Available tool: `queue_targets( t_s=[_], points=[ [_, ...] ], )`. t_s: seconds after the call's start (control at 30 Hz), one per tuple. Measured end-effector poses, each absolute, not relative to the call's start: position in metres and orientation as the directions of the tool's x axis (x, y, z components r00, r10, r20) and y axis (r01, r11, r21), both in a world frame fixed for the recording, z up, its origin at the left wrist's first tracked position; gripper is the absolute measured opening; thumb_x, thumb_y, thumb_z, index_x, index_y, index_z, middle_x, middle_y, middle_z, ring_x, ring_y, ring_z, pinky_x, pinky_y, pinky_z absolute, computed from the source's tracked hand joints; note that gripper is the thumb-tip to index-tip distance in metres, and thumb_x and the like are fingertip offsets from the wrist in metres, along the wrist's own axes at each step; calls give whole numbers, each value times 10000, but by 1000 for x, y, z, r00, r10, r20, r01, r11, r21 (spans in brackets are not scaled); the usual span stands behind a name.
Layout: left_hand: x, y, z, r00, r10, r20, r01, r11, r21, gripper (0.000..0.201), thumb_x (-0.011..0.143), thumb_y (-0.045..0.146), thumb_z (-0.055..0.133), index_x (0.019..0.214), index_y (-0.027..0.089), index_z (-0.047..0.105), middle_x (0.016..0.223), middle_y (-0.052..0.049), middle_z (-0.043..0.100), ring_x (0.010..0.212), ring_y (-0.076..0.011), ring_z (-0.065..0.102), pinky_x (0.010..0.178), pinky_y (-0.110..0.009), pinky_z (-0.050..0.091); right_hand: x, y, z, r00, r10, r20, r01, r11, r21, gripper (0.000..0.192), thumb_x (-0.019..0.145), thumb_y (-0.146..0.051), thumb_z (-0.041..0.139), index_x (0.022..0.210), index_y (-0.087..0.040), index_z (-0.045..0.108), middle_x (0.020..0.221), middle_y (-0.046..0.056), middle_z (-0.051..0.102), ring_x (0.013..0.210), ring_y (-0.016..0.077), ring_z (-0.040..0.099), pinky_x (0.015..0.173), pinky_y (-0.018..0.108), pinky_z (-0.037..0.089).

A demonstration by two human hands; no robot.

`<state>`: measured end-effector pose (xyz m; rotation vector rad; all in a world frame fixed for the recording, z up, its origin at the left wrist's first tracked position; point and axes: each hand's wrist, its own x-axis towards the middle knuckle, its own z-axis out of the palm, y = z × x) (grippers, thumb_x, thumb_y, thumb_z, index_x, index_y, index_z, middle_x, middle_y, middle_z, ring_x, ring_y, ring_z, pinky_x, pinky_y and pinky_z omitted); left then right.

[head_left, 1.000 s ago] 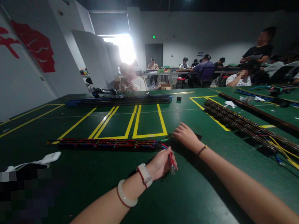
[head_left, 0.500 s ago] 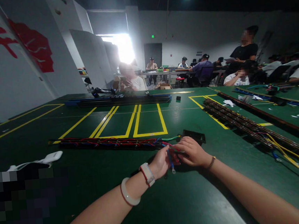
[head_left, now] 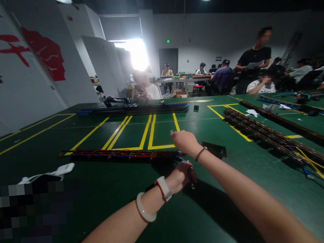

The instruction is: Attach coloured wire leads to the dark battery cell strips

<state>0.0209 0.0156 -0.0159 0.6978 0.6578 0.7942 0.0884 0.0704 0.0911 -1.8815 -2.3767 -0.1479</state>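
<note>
A long dark bar with red and blue wires point(head_left: 119, 154) lies across the table in front of me. At its right end my left hand point(head_left: 181, 177) is closed around cables; a ring terminal point(head_left: 193, 186) hangs below its fingers. Above and slightly right of it, my right hand point(head_left: 185, 143) is raised in a fist. A small metal ring terminal point(head_left: 172, 132) pokes out from its fingertips; the cable behind it is hidden by the hand. Beside the right wrist lies a black rectangular frame point(head_left: 219, 150).
On the right lie a bundle of dark bars point(head_left: 253, 132) and yellow cables point(head_left: 309, 157). Another long bar assembly point(head_left: 138, 110) lies at the far edge. A white device with a cable point(head_left: 64, 169) is at left. A person point(head_left: 147, 88) sits opposite.
My right hand has moved up and left, away from my left hand, with a ring terminal at its fingertips. My left hand stays low near the bar's end. The standing person has shifted left.
</note>
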Motion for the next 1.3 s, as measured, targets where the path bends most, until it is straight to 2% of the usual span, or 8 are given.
queue_targets(
  t_s=[0.17,0.3,0.43,0.6,0.8,1.0,1.17,1.3],
  points=[
    [22,12,-11,484,838,-251,-421,475,773,63,820,180,515,767,148,526,602,-4,540,502,-113,500,512,-253,409,47,71,80,-398,910,119,914,382,136,249,862,-114,407,903,-108,653,876,162,680,782,228,650,628,291,434],
    [21,11,-9,507,831,-231,-436,478,762,82,838,165,470,783,152,529,590,1,538,495,-111,500,529,-257,425,54,68,80,-449,884,131,891,430,149,277,917,-170,358,974,-120,624,888,154,680,795,223,647,636,292,416],
    [23,15,-12,523,804,-282,-399,524,753,155,853,166,406,732,153,502,527,8,503,473,-124,505,532,-272,445,96,57,80,-444,830,338,889,455,51,446,957,-468,278,1015,-154,590,790,100,680,747,206,636,649,281,383],
    [25,19,-14,521,802,-291,-361,517,776,183,902,203,367,776,146,488,522,3,516,477,-130,534,559,-272,464,160,44,46,-294,719,629,852,496,-168,353,977,-331,267,1014,-169,578,917,79,664,814,173,596,717,272,385],
    [20,18,-4,490,789,-371,-318,558,766,181,937,221,336,852,134,470,554,4,529,519,-130,576,634,-310,501,195,47,5,-422,685,594,862,506,27,247,900,-161,409,1058,-168,598,942,85,639,883,203,543,817,324,380],
    [2,27,9,515,728,-453,68,492,868,209,904,360,432,919,151,441,632,-3,563,523,-154,605,606,-346,505,195,51,0,-448,715,536,870,486,79,267,888,-135,427,1078,-174,611,997,79,633,923,196,530,858,321,364],
    [-15,39,16,533,697,-479,384,305,872,251,904,380,397,786,166,457,516,48,477,373,-80,453,441,-212,402,196,51,-1,-442,729,522,875,478,74,262,888,-138,436,1068,-178,623,986,81,633,925,189,527,861,318,360],
    [-26,50,18,613,632,-474,496,160,853,331,867,417,458,661,158,476,489,47,452,328,-52,390,368,-171,307,195,50,-1,-464,737,492,871,481,101,264,887,-142,439,1070,-179,625,989,82,634,921,195,526,868,324,357]
  ],
)
